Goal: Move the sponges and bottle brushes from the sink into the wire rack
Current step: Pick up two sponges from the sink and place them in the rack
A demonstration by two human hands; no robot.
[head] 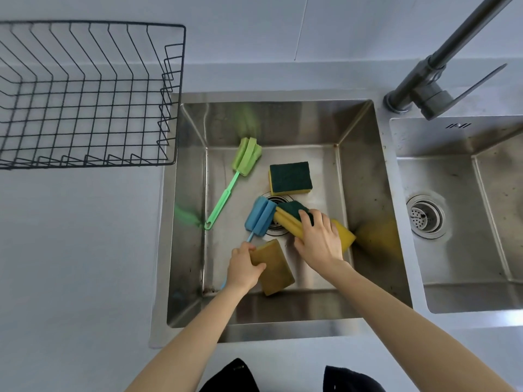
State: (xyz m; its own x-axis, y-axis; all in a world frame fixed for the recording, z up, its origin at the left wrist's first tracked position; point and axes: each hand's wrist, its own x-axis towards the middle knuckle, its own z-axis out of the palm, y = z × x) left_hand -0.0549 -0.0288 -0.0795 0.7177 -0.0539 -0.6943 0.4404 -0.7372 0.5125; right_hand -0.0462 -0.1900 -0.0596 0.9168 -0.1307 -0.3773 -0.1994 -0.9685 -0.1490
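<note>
Inside the steel sink (365, 176) lie a green bottle brush (240, 168), a blue bottle brush (259, 215) and three yellow sponges. My left hand (243, 268) grips the near sponge (276, 271), yellow side up, over the blue brush's handle. My right hand (318, 239) closes on a second sponge (288, 219) with a green scouring face, lying over the drain. A third sponge (290, 178) rests green side up farther back. The black wire rack (85, 94) stands on the counter at the upper left with nothing in it.
A dark grey faucet (430, 80) rises at the back right between the two basins. A second basin (458, 210) with a drain strainer lies to the right. White counter surrounds the rack and the sink's front edge.
</note>
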